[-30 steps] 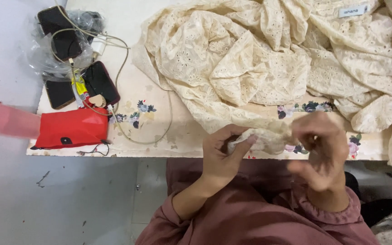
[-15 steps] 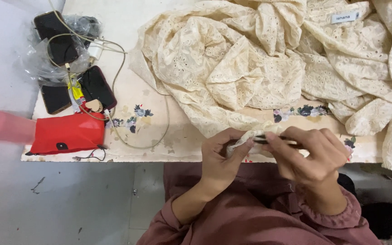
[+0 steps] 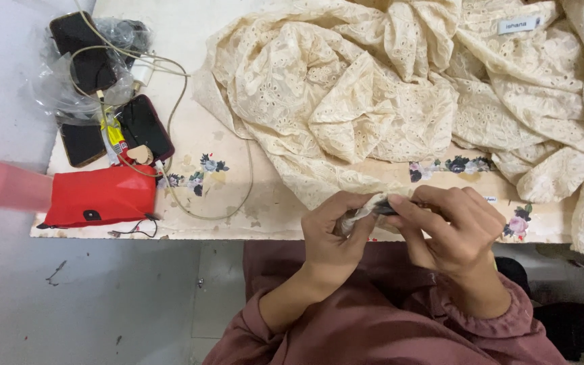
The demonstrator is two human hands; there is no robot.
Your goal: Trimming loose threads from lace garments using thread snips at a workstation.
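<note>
A large cream eyelet-lace garment lies heaped over the table's middle and right. My left hand pinches a bunched edge of this fabric at the table's near edge. My right hand meets it from the right, fingers closed on a small dark tool pressed into the same bit of cloth. The tool is mostly hidden between my fingers. Both hands touch each other over the fabric edge. My sleeves are dusty pink.
At the table's left lie a red pouch, several dark phones with tangled pale charging cables, and crumpled clear plastic. The worn tabletop has flower stickers. A grey floor lies at the left.
My right hand, a second ago apart from the left, has come in against it on the fabric edge. The view has shifted slightly.
</note>
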